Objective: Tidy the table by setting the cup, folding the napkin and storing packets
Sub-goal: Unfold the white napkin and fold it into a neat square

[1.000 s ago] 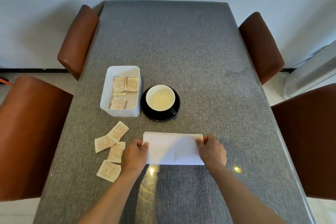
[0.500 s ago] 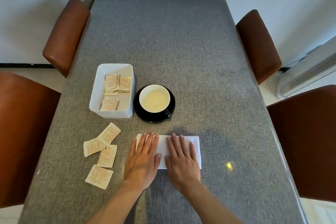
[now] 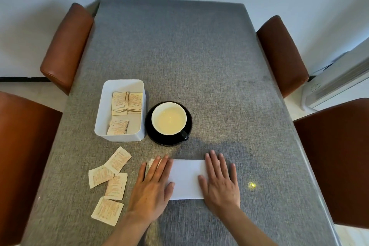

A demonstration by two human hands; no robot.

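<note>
A folded white napkin (image 3: 187,178) lies flat near the table's front edge. My left hand (image 3: 152,189) rests palm down on its left end, fingers spread. My right hand (image 3: 220,180) presses flat on its right end. Neither hand holds anything. A white cup (image 3: 169,119) with pale liquid stands on a black saucer (image 3: 157,138) just beyond the napkin. Left of the saucer is a white box (image 3: 103,114) with several beige packets (image 3: 126,101) inside. Several more loose packets (image 3: 111,179) lie on the table left of my left hand.
The grey cloth-covered table (image 3: 199,62) stretches away from me. Brown leather chairs stand at both sides: two on the left (image 3: 65,44), two on the right (image 3: 281,54). A white appliance (image 3: 337,80) sits on the floor at the far right.
My hands went from pinching the napkin's two ends to lying flat together at its middle, then slid apart to its ends. The napkin now looks narrower.
</note>
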